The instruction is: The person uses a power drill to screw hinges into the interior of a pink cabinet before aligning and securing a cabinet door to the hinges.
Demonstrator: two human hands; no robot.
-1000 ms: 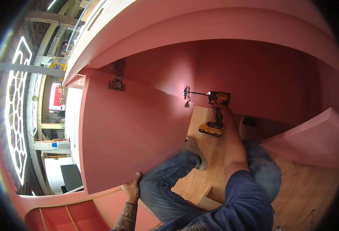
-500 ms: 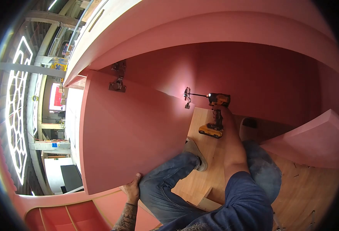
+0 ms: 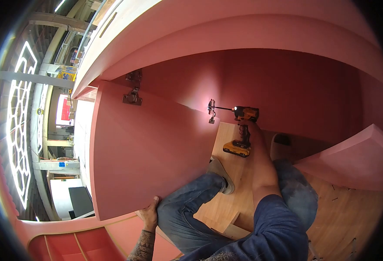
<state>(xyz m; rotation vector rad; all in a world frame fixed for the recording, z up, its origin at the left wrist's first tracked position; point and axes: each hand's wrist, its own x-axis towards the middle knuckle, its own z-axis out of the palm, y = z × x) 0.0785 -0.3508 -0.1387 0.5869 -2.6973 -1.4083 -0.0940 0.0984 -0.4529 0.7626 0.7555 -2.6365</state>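
Right hand (image 3: pixel 246 126) was wrapped round the handle of the yellow-and-black driver (image 3: pixel 246 114), right of the pink panel (image 3: pixel 152 148). Bit (image 3: pixel 224 108) pointed left and met the right-hand hinge (image 3: pixel 211 111) at the panel's far edge; the driver's lamp lit that spot. Left hand (image 3: pixel 149 213) gripped the panel's near edge, thumb in sight, other fingers mostly hidden. Left-hand hinge (image 3: pixel 132 96) sat at the far left corner of the panel.

Change over the last half second: slight. Driver's base had swung a touch left; bit end had stayed at the hinge, panel as it was. Read as a small correction of aim, fastening work on that hinge apparently unfinished. Whether the screw was turning, could not tell.
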